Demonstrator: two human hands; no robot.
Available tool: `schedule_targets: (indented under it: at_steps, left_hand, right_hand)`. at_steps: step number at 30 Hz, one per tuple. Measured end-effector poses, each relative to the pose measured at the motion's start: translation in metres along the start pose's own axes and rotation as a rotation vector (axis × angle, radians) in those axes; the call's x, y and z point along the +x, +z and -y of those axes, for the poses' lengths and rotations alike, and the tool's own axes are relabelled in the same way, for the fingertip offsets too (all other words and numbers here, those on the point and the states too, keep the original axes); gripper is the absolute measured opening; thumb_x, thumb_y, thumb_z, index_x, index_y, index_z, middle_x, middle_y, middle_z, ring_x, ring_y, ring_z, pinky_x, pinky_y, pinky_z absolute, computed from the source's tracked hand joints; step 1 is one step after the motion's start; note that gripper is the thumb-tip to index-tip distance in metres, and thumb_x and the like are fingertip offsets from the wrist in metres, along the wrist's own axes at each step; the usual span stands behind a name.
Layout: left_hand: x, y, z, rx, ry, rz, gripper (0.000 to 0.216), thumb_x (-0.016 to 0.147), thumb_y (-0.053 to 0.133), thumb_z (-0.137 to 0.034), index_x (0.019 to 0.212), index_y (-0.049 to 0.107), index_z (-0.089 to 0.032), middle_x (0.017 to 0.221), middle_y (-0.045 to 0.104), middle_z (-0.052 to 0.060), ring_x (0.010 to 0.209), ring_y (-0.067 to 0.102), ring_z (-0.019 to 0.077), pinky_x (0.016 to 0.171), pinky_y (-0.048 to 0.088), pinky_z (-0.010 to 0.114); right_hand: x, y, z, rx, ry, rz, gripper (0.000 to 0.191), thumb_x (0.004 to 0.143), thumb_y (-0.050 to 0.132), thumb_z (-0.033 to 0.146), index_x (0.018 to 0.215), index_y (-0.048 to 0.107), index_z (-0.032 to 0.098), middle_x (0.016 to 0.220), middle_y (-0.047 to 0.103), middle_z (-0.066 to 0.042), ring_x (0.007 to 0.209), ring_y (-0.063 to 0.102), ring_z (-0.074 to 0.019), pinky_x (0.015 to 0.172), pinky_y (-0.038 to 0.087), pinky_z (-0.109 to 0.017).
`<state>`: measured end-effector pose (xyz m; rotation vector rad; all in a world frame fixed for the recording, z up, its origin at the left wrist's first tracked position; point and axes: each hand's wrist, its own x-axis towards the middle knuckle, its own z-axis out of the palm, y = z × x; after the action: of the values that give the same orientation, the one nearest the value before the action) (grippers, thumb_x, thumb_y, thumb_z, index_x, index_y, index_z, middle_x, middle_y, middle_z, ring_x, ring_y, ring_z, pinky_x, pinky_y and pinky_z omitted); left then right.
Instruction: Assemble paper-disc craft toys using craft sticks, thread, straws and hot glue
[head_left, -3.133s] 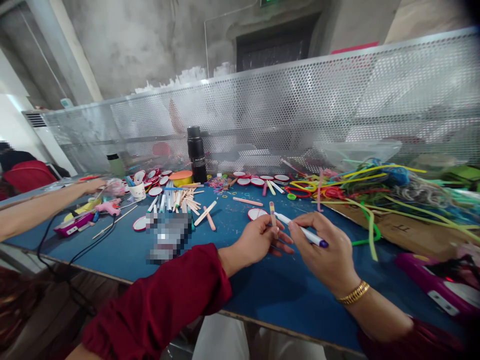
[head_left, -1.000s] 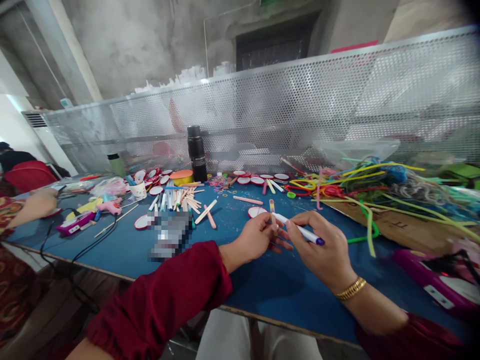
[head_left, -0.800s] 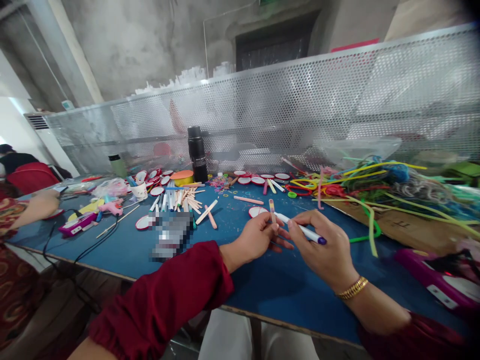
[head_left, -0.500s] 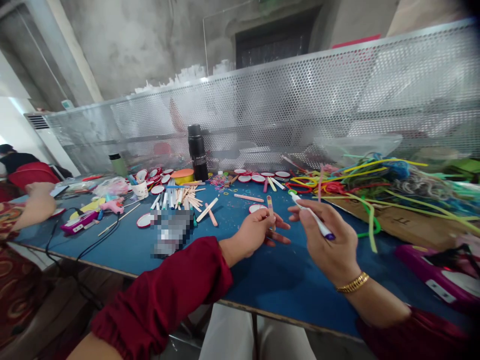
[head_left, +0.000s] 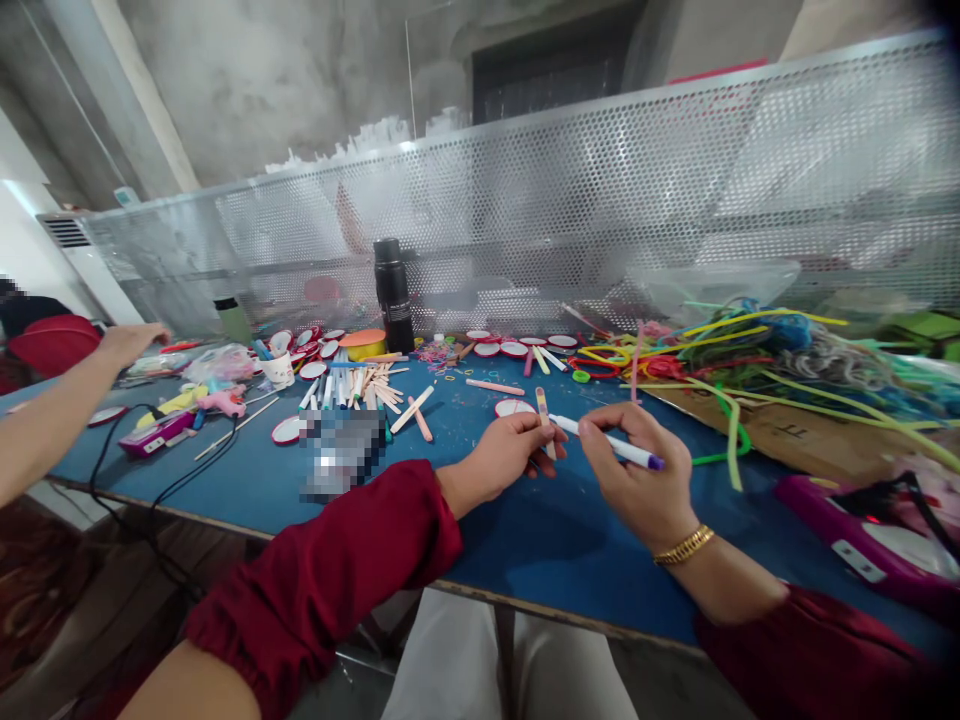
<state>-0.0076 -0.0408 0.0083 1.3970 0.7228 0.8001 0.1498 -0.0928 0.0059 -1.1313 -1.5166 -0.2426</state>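
Decorated stick (head_left: pixel 542 408) is held near-upright above the blue table (head_left: pixel 540 535), pinched between thumb and fingers of the left hand (head_left: pixel 499 455). White marker (head_left: pixel 611 443) is gripped pen-style in the right hand (head_left: pixel 649 475), tip just beside the stick; contact can't be confirmed. Stick judged light, stiff, probably wood, not slippery, but likely snapped if bent hard. Best held low by the edges, upper face left uncovered. Marker: light, rigid, smooth barrel, best gripped near the tip.
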Motion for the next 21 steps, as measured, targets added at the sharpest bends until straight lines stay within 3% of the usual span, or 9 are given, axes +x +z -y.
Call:
schedule_targets:
  at_steps: [6, 13, 21]
  left_hand:
    - [-0.0027, 0.0016, -0.0024, -0.042, 0.016, 0.004, 0.017, 0.091, 0.056, -0.03, 0.09, 0.063, -0.015, 0.077, 0.063, 0.001, 0.05, 0.057, 0.007, 0.047, 0.038, 0.02]
    - [-0.0009, 0.0006, 0.0007, -0.028, 0.032, 0.001, 0.016, 0.093, 0.054, -0.029, 0.09, 0.062, -0.015, 0.078, 0.063, 0.001, 0.051, 0.056, 0.0067, 0.048, 0.039, 0.02]
    - [-0.0024, 0.0024, -0.0026, -0.009, 0.018, -0.014, 0.015, 0.094, 0.054, -0.027, 0.091, 0.061, -0.015, 0.079, 0.064, 0.001, 0.051, 0.056, 0.0073, 0.049, 0.04, 0.02]
  right_hand:
    - [-0.0017, -0.0007, -0.0022, 0.061, 0.027, -0.052, 0.01, 0.091, 0.069, 0.034, 0.096, 0.07, 0.025, 0.089, 0.076, -0.004, 0.077, 0.07, -0.0216, 0.07, 0.053, -0.035]
    - [-0.0037, -0.003, -0.0028, 0.067, 0.092, -0.026, 0.008, 0.087, 0.068, 0.031, 0.087, 0.064, 0.024, 0.076, 0.069, -0.001, 0.066, 0.065, -0.0188, 0.065, 0.05, -0.033]
    - [-0.0004, -0.0022, -0.0026, 0.034, 0.002, 0.018, 0.015, 0.089, 0.064, 0.031, 0.077, 0.062, 0.024, 0.073, 0.068, -0.002, 0.07, 0.065, -0.0199, 0.069, 0.049, -0.035]
